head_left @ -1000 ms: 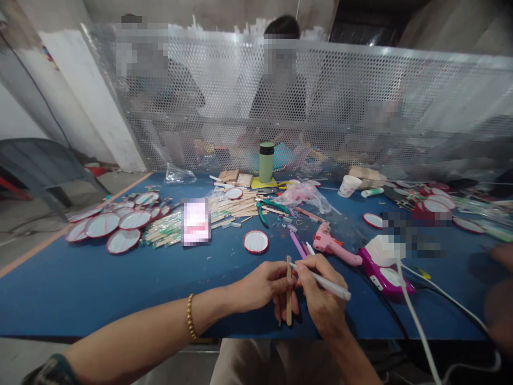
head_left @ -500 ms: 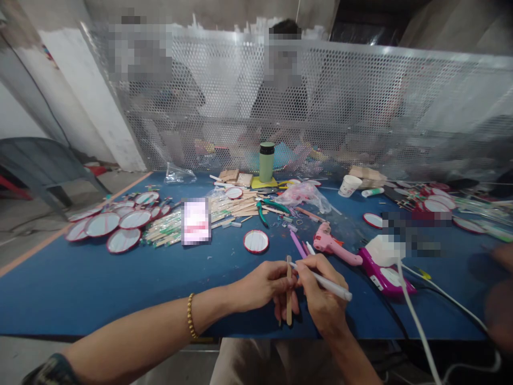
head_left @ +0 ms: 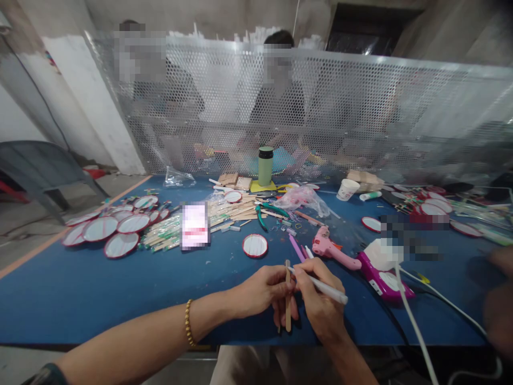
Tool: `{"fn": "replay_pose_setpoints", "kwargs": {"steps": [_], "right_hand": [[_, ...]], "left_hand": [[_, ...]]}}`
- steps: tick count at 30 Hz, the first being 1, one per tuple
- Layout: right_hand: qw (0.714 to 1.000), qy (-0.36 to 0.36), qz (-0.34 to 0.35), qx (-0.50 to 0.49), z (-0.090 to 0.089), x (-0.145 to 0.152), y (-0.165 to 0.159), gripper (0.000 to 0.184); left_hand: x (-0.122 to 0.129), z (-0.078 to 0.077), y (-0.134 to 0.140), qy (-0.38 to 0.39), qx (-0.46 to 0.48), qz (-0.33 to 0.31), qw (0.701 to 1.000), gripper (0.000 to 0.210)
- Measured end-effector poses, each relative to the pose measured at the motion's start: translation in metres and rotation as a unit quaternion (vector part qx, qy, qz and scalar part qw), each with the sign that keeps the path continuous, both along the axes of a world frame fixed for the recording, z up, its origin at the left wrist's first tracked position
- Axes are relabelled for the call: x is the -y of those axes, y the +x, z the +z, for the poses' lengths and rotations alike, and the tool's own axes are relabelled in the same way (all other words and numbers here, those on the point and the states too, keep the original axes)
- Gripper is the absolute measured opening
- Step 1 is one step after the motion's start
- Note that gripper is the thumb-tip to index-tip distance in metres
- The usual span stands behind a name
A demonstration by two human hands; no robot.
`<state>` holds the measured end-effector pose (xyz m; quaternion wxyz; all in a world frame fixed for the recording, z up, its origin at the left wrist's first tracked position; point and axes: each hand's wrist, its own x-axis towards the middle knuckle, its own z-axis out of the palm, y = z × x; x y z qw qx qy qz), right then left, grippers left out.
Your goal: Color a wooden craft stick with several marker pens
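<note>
Near the front edge of the blue table, my left hand [head_left: 272, 289] grips a flat wooden craft stick [head_left: 288, 315], held upright with its rounded top showing above the thumb. My right hand [head_left: 324, 297] is closed around a white pen [head_left: 331, 291], whose tip touches or nearly touches the upper part of the stick. Some left fingers are hidden behind the stick. Just beyond the hands lies a small round white disc with a red rim [head_left: 255, 245]. A purple pen [head_left: 296, 247] rests by my right fingers.
A pink glue gun [head_left: 334, 250] and a magenta power strip [head_left: 387, 283] with cables lie at right. Green-handled pliers [head_left: 262, 214], a pile of sticks [head_left: 236, 207] and a green bottle [head_left: 265, 168] stand further back. Red-rimmed discs [head_left: 100, 229] heap at left; another person's hand [head_left: 500, 262] is far right.
The camera view has shifted slightly, so the table sits a little lower in the picture. Both hands keep their hold on the craft stick and pen, the pen still at the stick's upper part.
</note>
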<state>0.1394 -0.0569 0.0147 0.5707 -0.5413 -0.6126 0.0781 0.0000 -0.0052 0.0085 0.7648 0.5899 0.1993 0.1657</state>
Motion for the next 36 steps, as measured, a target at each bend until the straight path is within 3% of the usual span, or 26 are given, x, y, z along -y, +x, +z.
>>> {"fn": "replay_pose_setpoints", "kwargs": {"steps": [36], "right_hand": [[1.000, 0.020, 0.005, -0.003, -0.0008, 0.0004, 0.0003, 0.027]], "left_hand": [[0.0006, 0.0013, -0.0010, -0.004, 0.008, 0.000, 1.000, 0.055]]}}
